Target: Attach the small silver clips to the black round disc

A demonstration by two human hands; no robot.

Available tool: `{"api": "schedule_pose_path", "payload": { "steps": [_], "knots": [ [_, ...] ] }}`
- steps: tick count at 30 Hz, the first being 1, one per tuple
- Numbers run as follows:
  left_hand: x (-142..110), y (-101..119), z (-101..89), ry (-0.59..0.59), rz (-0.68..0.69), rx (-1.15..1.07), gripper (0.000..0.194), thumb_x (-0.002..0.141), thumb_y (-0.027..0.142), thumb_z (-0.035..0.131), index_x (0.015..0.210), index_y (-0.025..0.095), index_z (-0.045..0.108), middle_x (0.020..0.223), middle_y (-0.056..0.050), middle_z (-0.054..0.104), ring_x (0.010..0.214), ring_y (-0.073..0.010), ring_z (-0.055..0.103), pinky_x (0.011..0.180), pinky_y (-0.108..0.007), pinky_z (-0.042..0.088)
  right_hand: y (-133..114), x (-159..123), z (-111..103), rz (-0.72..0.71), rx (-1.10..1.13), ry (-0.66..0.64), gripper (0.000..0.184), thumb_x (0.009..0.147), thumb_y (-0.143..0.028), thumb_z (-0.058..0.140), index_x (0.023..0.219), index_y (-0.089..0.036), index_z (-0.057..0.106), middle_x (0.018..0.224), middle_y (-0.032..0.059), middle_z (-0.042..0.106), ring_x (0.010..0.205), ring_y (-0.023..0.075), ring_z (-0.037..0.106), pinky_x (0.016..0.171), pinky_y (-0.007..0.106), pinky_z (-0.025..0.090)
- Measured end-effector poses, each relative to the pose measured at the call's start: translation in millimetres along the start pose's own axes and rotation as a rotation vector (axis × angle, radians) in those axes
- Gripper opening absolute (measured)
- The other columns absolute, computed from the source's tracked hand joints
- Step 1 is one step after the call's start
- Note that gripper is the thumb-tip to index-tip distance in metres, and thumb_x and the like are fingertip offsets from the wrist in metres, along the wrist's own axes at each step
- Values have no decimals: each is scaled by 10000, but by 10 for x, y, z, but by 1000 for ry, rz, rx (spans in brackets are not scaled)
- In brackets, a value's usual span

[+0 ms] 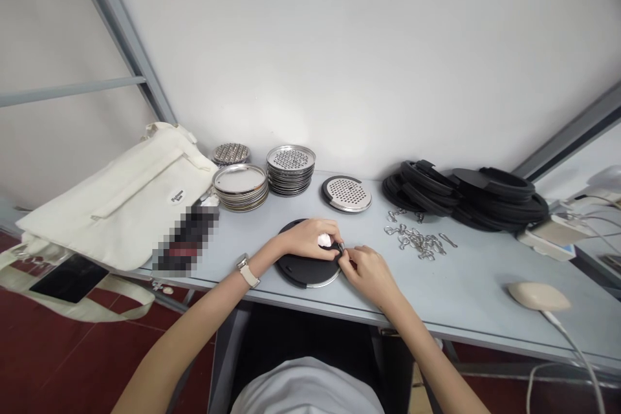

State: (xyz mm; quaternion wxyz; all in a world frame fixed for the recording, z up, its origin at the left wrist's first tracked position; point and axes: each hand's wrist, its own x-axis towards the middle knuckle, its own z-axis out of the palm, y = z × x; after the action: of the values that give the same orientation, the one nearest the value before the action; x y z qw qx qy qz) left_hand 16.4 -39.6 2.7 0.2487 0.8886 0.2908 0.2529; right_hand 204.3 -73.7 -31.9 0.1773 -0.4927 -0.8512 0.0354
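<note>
A black round plastic holder [310,272] with a shiny metal edge at its front lies on the table before me. My left hand [310,239] is closed over its far right side, thumb and fingers bent at the rim. A small white wad [324,240], perhaps tissue, shows within that hand's fingers. At the right rim, my right hand [365,268] pinches a small metal clip [341,248], with its fingertips meeting those of the left. The fingers partly hide the clip and the rim beneath.
Behind stand stacked metal grater discs [291,168], plain-topped discs [240,187] and one grater in a black holder [347,194]. Rightward are loose metal clips [417,240], piled black rings [495,197] and a cream corded device [539,296]. A white bag [130,200] lies left.
</note>
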Motion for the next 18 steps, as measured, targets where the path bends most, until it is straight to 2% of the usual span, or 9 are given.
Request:
{"api": "schedule_pose_path", "payload": {
  "steps": [7, 14, 18],
  "knots": [
    [-4, 13, -25, -13, -14, 44, 177, 724, 161, 582, 891, 178, 634, 899, -15, 612, 827, -130, 563, 757, -216, 414, 1, -31, -28, 24, 71, -10, 404, 898, -275, 356, 533, -193, 507, 551, 28, 595, 551, 137, 518, 549, 253, 266],
    [-13, 27, -23, 32, -71, 63, 276, 680, 192, 608, 947, 177, 540, 815, 10, 588, 746, -119, 541, 701, -213, 410, 12, -7, -15, 27, 46, -50, 398, 938, -287, 286, 645, -194, 539, 616, 32, 625, 597, 150, 544, 570, 257, 267],
    [-20, 28, -8, 19, -43, 57, 271, 682, 193, 603, 944, 185, 534, 808, 17, 589, 741, -114, 545, 701, -207, 409, 16, -7, -8, -8, 47, -54, 374, 939, -271, 288, 678, -197, 545, 631, 27, 629, 629, 154, 556, 593, 256, 275]
  ]
}}
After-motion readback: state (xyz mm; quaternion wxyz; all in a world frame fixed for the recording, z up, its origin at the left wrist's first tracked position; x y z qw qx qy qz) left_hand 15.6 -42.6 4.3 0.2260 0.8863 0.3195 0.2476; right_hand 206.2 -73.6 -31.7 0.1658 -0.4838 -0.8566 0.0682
